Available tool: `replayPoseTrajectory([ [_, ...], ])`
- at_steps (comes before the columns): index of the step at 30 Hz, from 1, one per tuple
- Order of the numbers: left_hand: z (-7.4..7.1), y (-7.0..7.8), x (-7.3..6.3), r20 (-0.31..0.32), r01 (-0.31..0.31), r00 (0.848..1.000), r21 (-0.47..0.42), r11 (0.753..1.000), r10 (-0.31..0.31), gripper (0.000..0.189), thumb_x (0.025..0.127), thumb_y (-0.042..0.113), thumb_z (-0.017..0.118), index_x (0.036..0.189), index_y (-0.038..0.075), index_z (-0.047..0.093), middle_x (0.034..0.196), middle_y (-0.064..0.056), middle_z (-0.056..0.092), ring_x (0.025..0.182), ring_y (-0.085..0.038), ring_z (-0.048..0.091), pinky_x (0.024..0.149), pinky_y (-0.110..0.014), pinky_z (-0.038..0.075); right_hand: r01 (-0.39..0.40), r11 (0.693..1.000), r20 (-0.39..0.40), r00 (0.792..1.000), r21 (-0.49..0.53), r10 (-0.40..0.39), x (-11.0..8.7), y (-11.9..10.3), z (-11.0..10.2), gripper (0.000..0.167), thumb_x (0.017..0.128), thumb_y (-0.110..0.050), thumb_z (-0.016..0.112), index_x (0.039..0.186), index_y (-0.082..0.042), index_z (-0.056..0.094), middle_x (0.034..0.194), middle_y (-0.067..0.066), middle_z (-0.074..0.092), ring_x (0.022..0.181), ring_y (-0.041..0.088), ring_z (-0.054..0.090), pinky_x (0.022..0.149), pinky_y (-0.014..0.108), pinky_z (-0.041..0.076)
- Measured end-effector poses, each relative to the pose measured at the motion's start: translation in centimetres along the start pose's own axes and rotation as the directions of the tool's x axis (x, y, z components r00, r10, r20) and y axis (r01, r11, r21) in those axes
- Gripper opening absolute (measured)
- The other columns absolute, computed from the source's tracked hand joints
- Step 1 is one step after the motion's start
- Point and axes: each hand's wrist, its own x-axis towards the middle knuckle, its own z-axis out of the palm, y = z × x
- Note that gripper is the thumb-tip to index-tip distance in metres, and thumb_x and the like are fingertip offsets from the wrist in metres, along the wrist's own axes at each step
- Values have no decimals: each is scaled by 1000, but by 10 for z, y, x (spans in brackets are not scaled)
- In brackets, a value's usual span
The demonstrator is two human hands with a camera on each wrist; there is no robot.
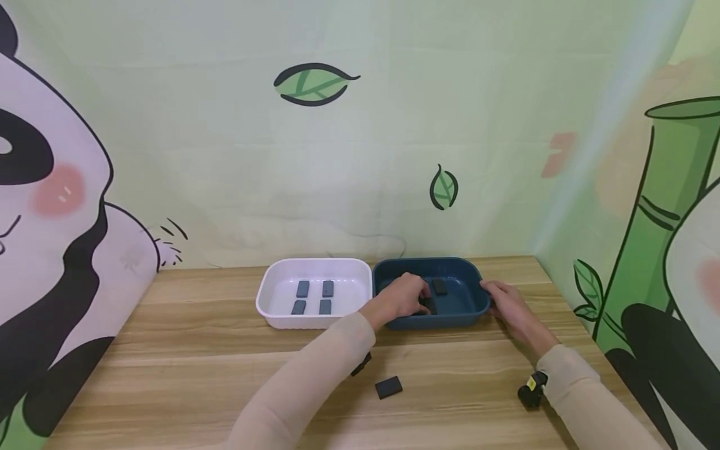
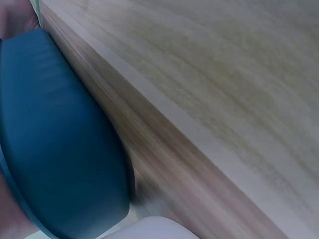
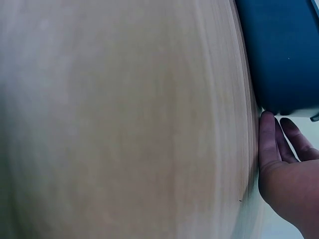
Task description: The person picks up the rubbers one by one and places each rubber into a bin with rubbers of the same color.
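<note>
My left hand (image 1: 402,297) reaches into the dark blue plastic basin (image 1: 461,312), its fingers pinching a small dark rectangular block (image 1: 430,305) near the basin floor. Part of that block is hidden by the fingers. Another dark block (image 1: 439,286) lies farther back in the same basin. At the basin's right end, my right hand (image 1: 509,309) holds the rim and outer wall. In the right wrist view, several fingers (image 3: 267,137) touch the low end of the wall. The left wrist view shows mainly the basin's outer side (image 2: 60,129).
A white basin (image 1: 315,321) stands against the blue one's left side, with several grey-blue blocks (image 1: 302,289) spaced in rows inside. One black block (image 1: 389,387) lies on the wooden table (image 1: 197,356) in front. A cartoon-printed backdrop (image 1: 225,125) rises behind.
</note>
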Motion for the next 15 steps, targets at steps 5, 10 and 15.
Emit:
replayPoseTrajectory([
  [5, -2, 0, 1, 8, -1, 1000, 9, 1000, 1, 34, 89, 31, 88, 116, 10, 81, 113, -4, 77, 104, -15, 71, 92, -25, 57, -1, 1000, -1, 1000, -14, 1, 0, -1, 1, 61, 113, -36, 47, 149, 14, 46, 143, 25, 53, 98, -2, 60, 85, 17, 56],
  [10, -3, -3, 2, 31, -16, 999, 14, 1000, 16, 34, 89, 30, 88, 116, 11, 80, 112, -4, 77, 103, -15, 71, 91, -24, 56, 4, 1000, 1, 1000, -17, -4, -1, -1, 2, 61, 113, -36, 47, 148, 14, 47, 138, 22, 57, 97, -1, 61, 85, 18, 56],
  [15, -8, -8, -1, 28, -24, 999, -34, 999, 25, 34, 91, 29, 87, 118, 10, 79, 114, -3, 77, 104, -13, 70, 94, -23, 55, 11, 1000, 2, 1000, -11, -11, -1, -1, 1, 59, 113, -35, 47, 146, 14, 48, 126, 11, 62, 95, -1, 62, 83, 19, 56],
])
